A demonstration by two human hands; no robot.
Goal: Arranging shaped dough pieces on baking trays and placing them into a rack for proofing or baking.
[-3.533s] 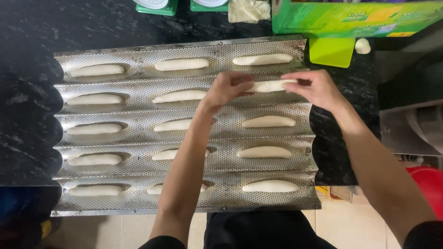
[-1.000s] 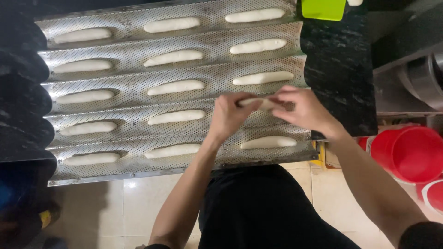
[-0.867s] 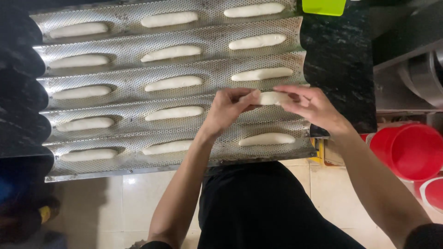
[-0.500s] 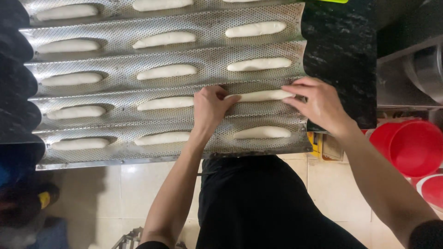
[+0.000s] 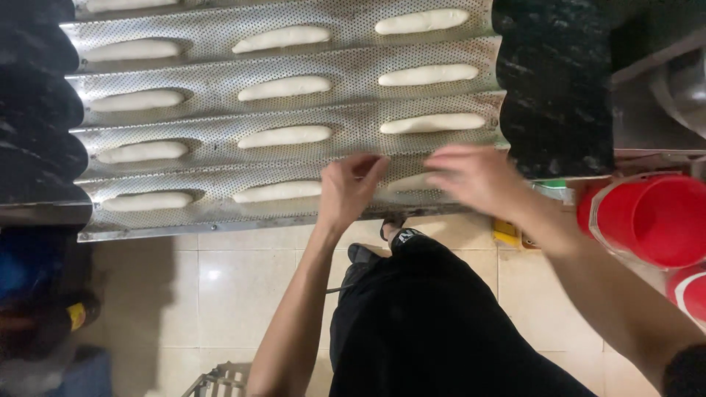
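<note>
Our left hand (image 5: 349,187) and right hand (image 5: 478,176), fingers loosely spread, bracket a soft pale dough roll (image 5: 412,182) on the perforated, corrugated metal tray (image 5: 353,55); whether either touches it, we cannot tell.

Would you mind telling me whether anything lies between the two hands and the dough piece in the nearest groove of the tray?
Nothing visible does. The left hand and right hand are right at the dough piece, which shows between them in the nearest groove of the perforated tray. Whether they grip it is blurred.
</note>
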